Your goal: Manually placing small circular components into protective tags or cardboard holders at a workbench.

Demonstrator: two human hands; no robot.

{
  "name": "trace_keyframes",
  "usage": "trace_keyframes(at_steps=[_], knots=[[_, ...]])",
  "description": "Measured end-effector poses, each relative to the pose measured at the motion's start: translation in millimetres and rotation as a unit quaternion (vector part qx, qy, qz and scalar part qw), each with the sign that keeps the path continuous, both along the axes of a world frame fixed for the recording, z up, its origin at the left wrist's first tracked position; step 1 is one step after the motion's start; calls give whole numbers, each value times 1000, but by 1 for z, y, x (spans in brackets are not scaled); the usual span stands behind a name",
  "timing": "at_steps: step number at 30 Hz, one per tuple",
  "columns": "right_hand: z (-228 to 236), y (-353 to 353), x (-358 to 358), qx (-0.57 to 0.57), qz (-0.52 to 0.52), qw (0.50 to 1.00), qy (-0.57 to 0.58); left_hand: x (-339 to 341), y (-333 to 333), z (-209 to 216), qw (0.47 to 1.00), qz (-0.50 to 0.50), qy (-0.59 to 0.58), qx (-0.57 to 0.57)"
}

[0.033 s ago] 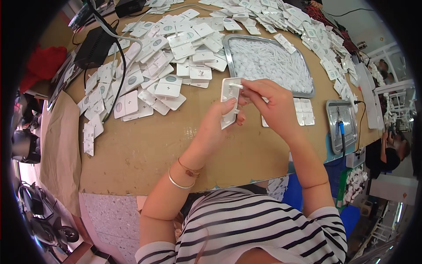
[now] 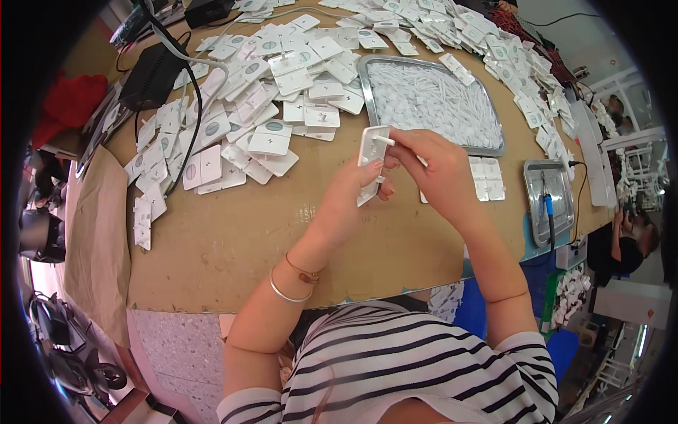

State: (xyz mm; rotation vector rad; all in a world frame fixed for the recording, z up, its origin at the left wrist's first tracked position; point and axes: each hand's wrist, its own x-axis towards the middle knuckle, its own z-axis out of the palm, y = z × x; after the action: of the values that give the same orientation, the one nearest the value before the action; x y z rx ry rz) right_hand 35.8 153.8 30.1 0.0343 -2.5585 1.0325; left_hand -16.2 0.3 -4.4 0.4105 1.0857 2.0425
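My left hand (image 2: 346, 189) grips a white plastic switch plate (image 2: 371, 147) above the table. The thumb lies across the face with moulded clips, which is turned toward my right hand; the other fingers curl behind it. A short white plastic pin (image 2: 383, 140) sticks out near the plate's upper end. My right hand (image 2: 436, 164) is closed, with its fingertips pinched at that pin; the exact contact is partly hidden. Just beyond is a metal tray (image 2: 364, 78) full of small white plastic pins and bits.
Many white switch plates (image 2: 272, 138) are heaped at left and along the back. More plates (image 2: 489, 178) lie by my right forearm. At right, a smaller metal tray (image 2: 565, 205) holds a blue-handled, corded tool (image 2: 549, 205). A black cable (image 2: 200, 106) crosses the left heap.
The plate has turned slightly more edge-on in my left hand, and the pin stands out more clearly. My right hand has shifted only a little.
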Motion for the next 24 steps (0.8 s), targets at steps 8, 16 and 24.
trace_keyframes(at_steps=[8,16,24], knots=[[7,-2,12,-154,-103,982,-42,1,4,10,999,1,-34,-6],[-7,-18,17,-311,-58,948,-27,2,5,-1,993,-9,105,-51],[-10,-24,13,-376,-110,919,-56,4,3,-4,985,-8,147,-92]])
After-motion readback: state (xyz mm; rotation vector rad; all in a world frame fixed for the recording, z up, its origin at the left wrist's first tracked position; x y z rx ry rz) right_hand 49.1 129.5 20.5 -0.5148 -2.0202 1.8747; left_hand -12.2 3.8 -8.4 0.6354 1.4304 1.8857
